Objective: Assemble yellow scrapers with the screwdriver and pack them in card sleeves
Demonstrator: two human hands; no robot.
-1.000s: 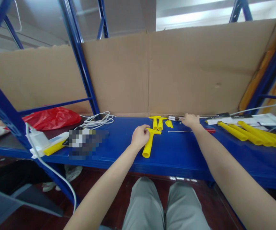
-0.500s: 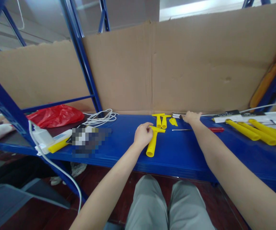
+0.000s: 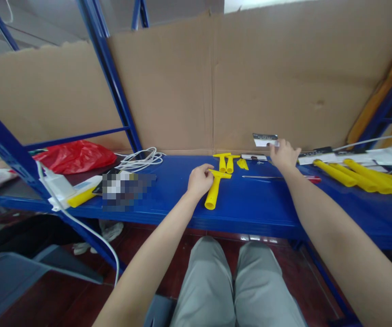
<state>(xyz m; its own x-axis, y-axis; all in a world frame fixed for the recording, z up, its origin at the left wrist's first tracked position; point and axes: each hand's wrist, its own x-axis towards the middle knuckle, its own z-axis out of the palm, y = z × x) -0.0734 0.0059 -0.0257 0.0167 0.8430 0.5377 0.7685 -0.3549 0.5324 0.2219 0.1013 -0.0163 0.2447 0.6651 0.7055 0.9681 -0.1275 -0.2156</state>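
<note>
the yellow t-shaped plastic handle (image 3: pixel 212 194) is at the blue metal surface (image 3: pixel 169 195), its crossbar pinched by the left hand (image 3: pixel 200 180). the right hand (image 3: pixel 283 154) holds up a small flat black-and-white piece (image 3: pixel 261 140). two similar yellow handles (image 3: pixel 229 165) lie behind; a red-handled screwdriver (image 3: pixel 313 179) lies rightward.

Plain grey trousers (image 3: pixel 208 277) are worn, with both forearms (image 3: pixel 160 243) bare.

Cardboard sheets (image 3: pixel 169 91) behind blue bench (image 3: pixel 169 181), reddish floor (image 3: pixel 76 302)
</note>
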